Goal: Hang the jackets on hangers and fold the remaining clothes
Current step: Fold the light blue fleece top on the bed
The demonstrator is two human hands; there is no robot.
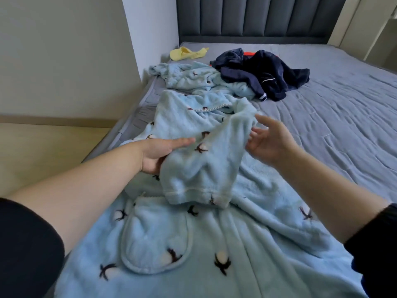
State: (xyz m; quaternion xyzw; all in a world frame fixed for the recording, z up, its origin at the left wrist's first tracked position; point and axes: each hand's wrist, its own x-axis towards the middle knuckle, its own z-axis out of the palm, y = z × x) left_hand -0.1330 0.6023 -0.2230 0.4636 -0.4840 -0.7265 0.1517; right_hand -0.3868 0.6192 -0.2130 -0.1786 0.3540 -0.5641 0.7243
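The fluffy blue robe point(214, 244) is lying spread out on the near part of the bed point(343, 93). Its sleeve point(199, 168) is running far to near between both hands. The left hand point(159, 153) is laying straight fingers on the sleeve's left edge. The right hand point(270, 140) is hanging open just beside its right edge.

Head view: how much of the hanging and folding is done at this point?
Nothing looks finished: no folded stack or hanger shows. In hand: the blue robe lies spread, its sleeve brought across between left hand and right hand. Still to do: crumpled blue garment, navy jacket, yellow item.
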